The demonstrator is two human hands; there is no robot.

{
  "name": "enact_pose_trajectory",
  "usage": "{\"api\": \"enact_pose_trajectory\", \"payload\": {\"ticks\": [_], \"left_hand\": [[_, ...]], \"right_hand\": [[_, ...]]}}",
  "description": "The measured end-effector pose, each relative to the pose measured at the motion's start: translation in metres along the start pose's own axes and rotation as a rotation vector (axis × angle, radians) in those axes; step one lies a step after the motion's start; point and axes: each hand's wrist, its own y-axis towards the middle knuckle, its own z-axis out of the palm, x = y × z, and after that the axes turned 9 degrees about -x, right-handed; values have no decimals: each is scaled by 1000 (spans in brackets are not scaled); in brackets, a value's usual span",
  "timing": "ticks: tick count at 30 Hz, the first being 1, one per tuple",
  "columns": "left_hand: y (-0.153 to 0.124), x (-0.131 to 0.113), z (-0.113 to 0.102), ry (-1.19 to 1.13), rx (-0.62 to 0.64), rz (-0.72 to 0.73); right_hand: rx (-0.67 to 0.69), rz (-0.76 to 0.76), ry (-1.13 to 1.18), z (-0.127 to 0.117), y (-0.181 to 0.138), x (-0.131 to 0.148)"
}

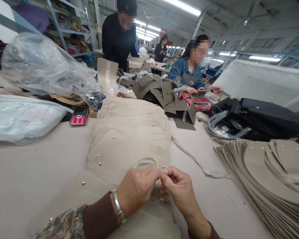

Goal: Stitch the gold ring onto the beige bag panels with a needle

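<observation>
My left hand [139,184] is closed around a roll of tape [147,158] with a yellow edge, whose ring shows above the knuckles. Close against it, my right hand [180,187] has thumb and forefinger pinched together, the fingertips of both hands meeting. Whatever lies in the right pinch is too small to make out. Under both hands, beige leather-like panels [129,142] overlap in a long row running away from me. Small gold studs [100,164] sit on the panels. A small yellow spot [161,199] shows below my right fingers.
To the right is a fanned stack of beige panels [249,166], with a thin strap [189,154] beside it. Farther back lie a black bag [271,116] and olive bag pieces [156,91]. A red phone [79,116] and plastic bags [25,116] are left. Several people work beyond.
</observation>
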Motion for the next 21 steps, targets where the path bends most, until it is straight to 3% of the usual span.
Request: {"api": "enact_pose_trajectory", "payload": {"ticks": [3, 6, 9, 12, 21], "left_hand": [[2, 1, 6, 56, 33, -24], [5, 8, 12, 223, 171, -76], [7, 15, 17, 285, 314, -84], [8, 17, 19, 283, 380, -94], [6, 17, 18, 309, 411, -102]], "right_hand": [[-43, 174, 87, -9, 16, -11], [-27, 247, 65, -17, 29, -24], [-14, 207, -3, -20, 33, -32], [6, 158, -90, -17, 32, -34], [0, -65, -440, -11, 35, -25]]}}
